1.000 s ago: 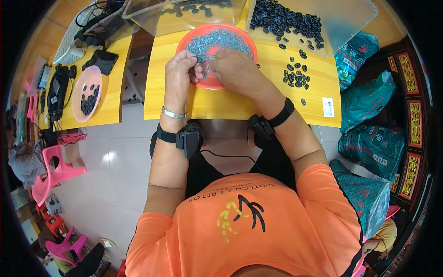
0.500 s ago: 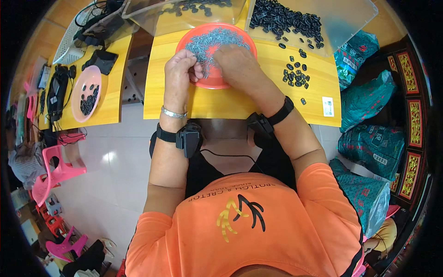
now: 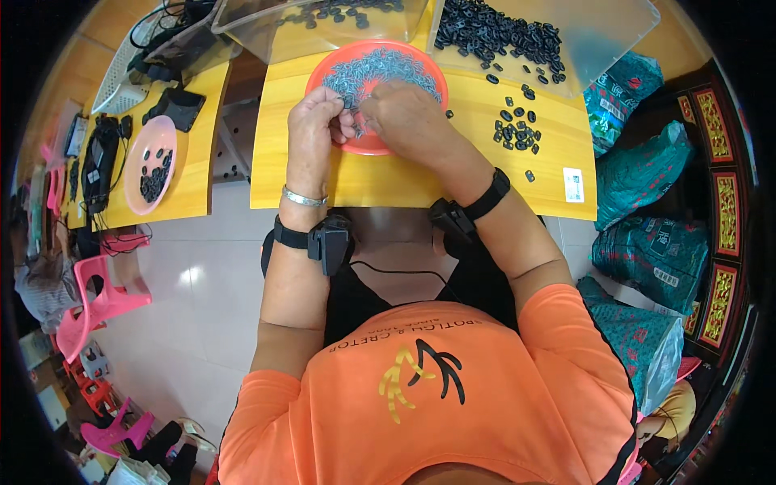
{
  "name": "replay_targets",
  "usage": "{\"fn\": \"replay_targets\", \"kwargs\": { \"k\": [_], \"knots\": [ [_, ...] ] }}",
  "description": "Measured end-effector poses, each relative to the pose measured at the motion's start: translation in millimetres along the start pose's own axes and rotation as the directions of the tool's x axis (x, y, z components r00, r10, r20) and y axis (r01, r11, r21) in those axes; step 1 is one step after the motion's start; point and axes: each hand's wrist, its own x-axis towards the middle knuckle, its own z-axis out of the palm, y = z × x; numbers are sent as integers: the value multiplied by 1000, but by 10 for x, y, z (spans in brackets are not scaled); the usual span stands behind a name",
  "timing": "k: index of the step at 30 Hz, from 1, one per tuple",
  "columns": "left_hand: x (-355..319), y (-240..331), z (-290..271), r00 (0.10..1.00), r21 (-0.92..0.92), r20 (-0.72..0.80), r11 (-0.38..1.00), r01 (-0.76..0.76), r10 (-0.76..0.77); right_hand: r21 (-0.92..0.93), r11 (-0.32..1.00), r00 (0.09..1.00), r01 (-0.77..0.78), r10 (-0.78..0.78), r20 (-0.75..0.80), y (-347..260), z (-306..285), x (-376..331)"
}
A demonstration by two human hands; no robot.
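Observation:
A red round bowl (image 3: 373, 150) holds a heap of small grey screw-like pieces (image 3: 383, 66). My left hand (image 3: 317, 120) is at the bowl's left rim, its fingers curled and thumb pressed to the forefinger; whatever is in the pinch is too small to name. Over the middle of the bowl, my right hand (image 3: 406, 115) has its fingers bent together toward the left one, and its fingertips are hidden. Several small black oval pieces (image 3: 517, 129) lie loose on the yellow table (image 3: 388, 187), right of the bowl.
A clear bin (image 3: 602, 48) at the back right holds many black pieces; another clear bin (image 3: 267, 36) stands at the back left. On the left table is a pink bowl (image 3: 139, 174) with black pieces. Teal sacks (image 3: 647, 255) stack at the right; a pink chair (image 3: 113, 291) stands left.
My right hand has shifted a little left, closer to my left hand, which stays nearly in place. A black piece just right of the bowl now shows beside my right hand.

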Motion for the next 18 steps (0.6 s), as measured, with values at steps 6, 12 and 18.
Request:
{"fn": "replay_targets", "kwargs": {
  "k": [6,12,18],
  "knots": [
    [11,3,-17,1000,-7,8,1000,-9,9,60,997,999,-42,42,3,79,72,-24],
    [-8,21,-23,1000,-6,5,1000,-15,15,67,987,989,-144,142,42,129,120,-17],
    [2,31,-31,1000,-8,-1,1000,0,0,100,983,977,-153,165,-132,87,46,22]
  ]
}}
